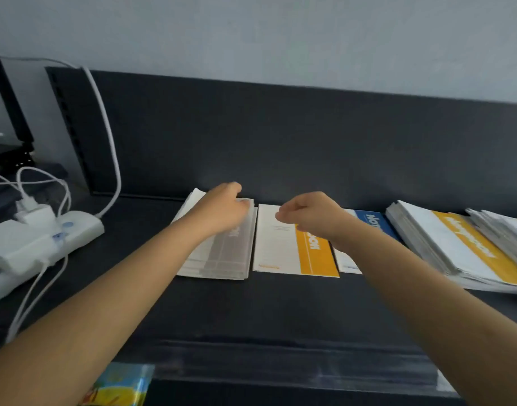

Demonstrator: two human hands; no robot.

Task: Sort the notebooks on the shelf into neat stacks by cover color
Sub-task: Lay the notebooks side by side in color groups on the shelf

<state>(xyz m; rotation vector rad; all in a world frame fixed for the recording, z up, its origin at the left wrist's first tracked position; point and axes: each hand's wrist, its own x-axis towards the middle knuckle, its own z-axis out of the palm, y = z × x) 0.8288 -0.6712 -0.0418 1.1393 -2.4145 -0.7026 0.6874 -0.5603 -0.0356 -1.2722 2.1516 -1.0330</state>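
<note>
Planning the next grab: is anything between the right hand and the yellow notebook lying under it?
Nothing visible. The right hand hovers above the yellow notebook; the blue notebook lies beside it, not on it. The left hand holds the grey stack.

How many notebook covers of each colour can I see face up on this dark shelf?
Grey-banded paper notebook cover: 1
Yellow-banded paper notebook covers: 2
Blue-banded paper notebook cover: 1
Total: 4
The far-right heap has a top cover too unclear to count.
</note>
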